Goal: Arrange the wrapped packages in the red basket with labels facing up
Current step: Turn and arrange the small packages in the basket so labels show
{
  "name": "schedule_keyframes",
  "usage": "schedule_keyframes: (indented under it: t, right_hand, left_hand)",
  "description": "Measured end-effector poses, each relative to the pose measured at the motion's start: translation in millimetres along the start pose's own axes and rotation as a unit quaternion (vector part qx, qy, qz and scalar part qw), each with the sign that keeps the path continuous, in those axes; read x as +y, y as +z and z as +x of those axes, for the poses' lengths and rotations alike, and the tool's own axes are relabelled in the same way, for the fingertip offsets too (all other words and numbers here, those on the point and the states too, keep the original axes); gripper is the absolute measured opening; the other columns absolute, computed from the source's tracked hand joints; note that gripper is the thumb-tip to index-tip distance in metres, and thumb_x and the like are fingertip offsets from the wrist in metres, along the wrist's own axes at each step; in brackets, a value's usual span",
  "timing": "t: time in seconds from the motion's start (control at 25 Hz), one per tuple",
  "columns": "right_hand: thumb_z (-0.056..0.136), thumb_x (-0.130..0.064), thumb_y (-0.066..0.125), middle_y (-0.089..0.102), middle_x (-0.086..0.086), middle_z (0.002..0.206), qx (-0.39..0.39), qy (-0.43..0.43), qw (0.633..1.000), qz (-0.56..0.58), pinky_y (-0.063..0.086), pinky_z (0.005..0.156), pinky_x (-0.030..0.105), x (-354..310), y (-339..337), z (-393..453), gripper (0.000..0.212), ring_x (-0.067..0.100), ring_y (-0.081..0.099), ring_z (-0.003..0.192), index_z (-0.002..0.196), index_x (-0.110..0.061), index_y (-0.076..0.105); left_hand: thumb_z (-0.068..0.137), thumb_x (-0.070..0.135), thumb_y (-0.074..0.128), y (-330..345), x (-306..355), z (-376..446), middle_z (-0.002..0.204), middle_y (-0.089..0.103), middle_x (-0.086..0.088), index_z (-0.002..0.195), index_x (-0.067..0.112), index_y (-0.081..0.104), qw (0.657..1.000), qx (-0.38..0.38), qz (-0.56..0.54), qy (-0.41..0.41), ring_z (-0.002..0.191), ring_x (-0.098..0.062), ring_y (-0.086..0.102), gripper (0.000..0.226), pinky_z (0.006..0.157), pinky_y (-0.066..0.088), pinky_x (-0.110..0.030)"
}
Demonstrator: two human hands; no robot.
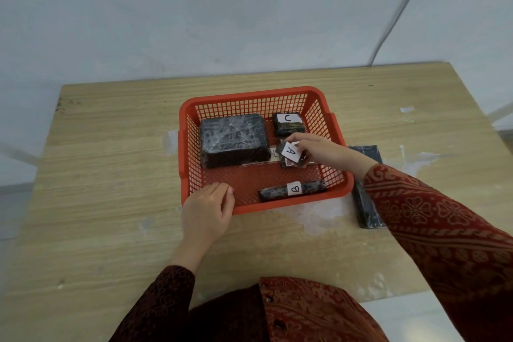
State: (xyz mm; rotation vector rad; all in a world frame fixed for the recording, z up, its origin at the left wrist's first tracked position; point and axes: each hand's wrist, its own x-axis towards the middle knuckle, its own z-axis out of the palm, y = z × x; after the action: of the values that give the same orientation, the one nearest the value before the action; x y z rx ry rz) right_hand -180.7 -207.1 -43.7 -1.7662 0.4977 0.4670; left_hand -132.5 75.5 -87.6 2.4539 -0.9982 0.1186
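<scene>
The red basket [249, 97] sits mid-table. Inside it a large black wrapped package [233, 140] lies at the left with no label showing on top. A small package with label "C" [288, 123] is at the back right, and a long thin package with label "B" [291, 190] lies along the front wall. My right hand [319, 150] is shut on a small package with label "A" [291, 154], label up, at the basket's right side. My left hand [206, 212] rests on the basket's front left rim, fingers curled. A long dark package [366, 203] lies on the table right of the basket, partly hidden by my sleeve.
The wooden table [111, 175] has worn white patches near the basket. A pale wall stands close behind it, with a white cable [399, 16] running down at the right. The table's right edge lies beyond the outside package.
</scene>
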Motion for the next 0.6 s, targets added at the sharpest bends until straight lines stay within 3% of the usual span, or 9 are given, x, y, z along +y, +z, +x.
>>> schedule_keyframes:
  t: [0.08, 0.16, 0.28, 0.36, 0.44, 0.52, 0.6]
  right_hand:
    - [0.096, -0.013, 0.035, 0.059, -0.004, 0.082, 0.016, 0.005, 0.994, -0.106, 0.041, 0.060, 0.024, 3.8, -8.1, -4.2, 0.023, 0.004, 0.056, 0.063, 0.104, -0.024, 0.053]
    - [0.096, -0.018, 0.043, 0.058, 0.001, 0.086, -0.015, -0.004, 0.973, -0.230, 0.043, 0.066, 0.030, 4.0, -15.7, -4.6, 0.015, 0.015, 0.055, 0.071, 0.108, -0.021, 0.051]
    - [0.092, -0.017, 0.055, 0.060, 0.002, 0.110, -0.068, -0.006, 0.895, -0.440, 0.047, 0.084, 0.031, -1.8, -23.9, -4.0, 0.021, 0.020, 0.058, 0.101, 0.112, -0.017, 0.060]
    - [0.089, -0.011, 0.059, 0.061, 0.004, 0.114, -0.058, 0.009, 0.831, -0.553, 0.047, 0.084, 0.031, -2.8, -21.5, -3.9, 0.024, 0.022, 0.057, 0.104, 0.112, -0.016, 0.063]
    - [0.086, -0.004, 0.061, 0.063, 0.009, 0.112, -0.041, 0.003, 0.784, -0.620, 0.051, 0.083, 0.036, -0.3, -10.1, -2.2, 0.025, 0.027, 0.059, 0.104, 0.110, -0.011, 0.061]
    - [0.085, 0.002, 0.057, 0.063, 0.012, 0.110, -0.030, -0.045, 0.759, -0.649, 0.052, 0.084, 0.039, 4.4, 4.5, 1.2, 0.025, 0.030, 0.059, 0.104, 0.109, -0.006, 0.058]
    - [0.083, 0.007, 0.056, 0.062, 0.013, 0.109, 0.002, -0.081, 0.774, -0.628, 0.053, 0.079, 0.039, 9.2, 14.5, 3.0, 0.030, 0.031, 0.060, 0.101, 0.111, -0.005, 0.053]
  left_hand:
    - [0.090, 0.025, 0.043, 0.0, 0.8, 0.2, 0.064, 0.062, 0.006, 0.076, 0.017, 0.066, 1.000, 0.001, -0.001, -0.001, 0.054, -0.011, 0.055, 0.028, 0.047, 0.038, -0.024]
    - [0.090, 0.025, 0.042, -0.1, 1.8, -0.2, 0.065, 0.063, 0.005, 0.076, 0.017, 0.066, 1.000, 0.000, -0.004, -0.003, 0.054, -0.011, 0.056, 0.028, 0.046, 0.040, -0.025]
    - [0.090, 0.025, 0.042, -0.4, 0.8, -0.3, 0.066, 0.065, 0.005, 0.077, 0.016, 0.066, 1.000, -0.001, -0.008, -0.001, 0.055, -0.011, 0.056, 0.028, 0.046, 0.041, -0.025]
    - [0.090, 0.025, 0.042, -0.3, 0.6, -0.4, 0.067, 0.066, 0.005, 0.078, 0.016, 0.067, 1.000, -0.004, -0.010, -0.001, 0.055, -0.010, 0.057, 0.028, 0.046, 0.042, -0.025]
    - [0.090, 0.025, 0.043, 0.1, 0.8, -0.2, 0.068, 0.066, 0.005, 0.079, 0.016, 0.067, 1.000, -0.003, -0.012, -0.001, 0.055, -0.010, 0.057, 0.028, 0.046, 0.043, -0.025]
    - [0.090, 0.024, 0.043, -0.3, 1.3, -0.2, 0.068, 0.066, 0.005, 0.079, 0.016, 0.068, 1.000, -0.002, -0.014, -0.002, 0.055, -0.010, 0.057, 0.028, 0.046, 0.043, -0.026]
    - [0.090, 0.024, 0.043, -0.7, 1.8, -0.1, 0.068, 0.066, 0.005, 0.079, 0.016, 0.067, 1.000, -0.003, -0.012, 0.000, 0.055, -0.010, 0.057, 0.028, 0.046, 0.043, -0.026]
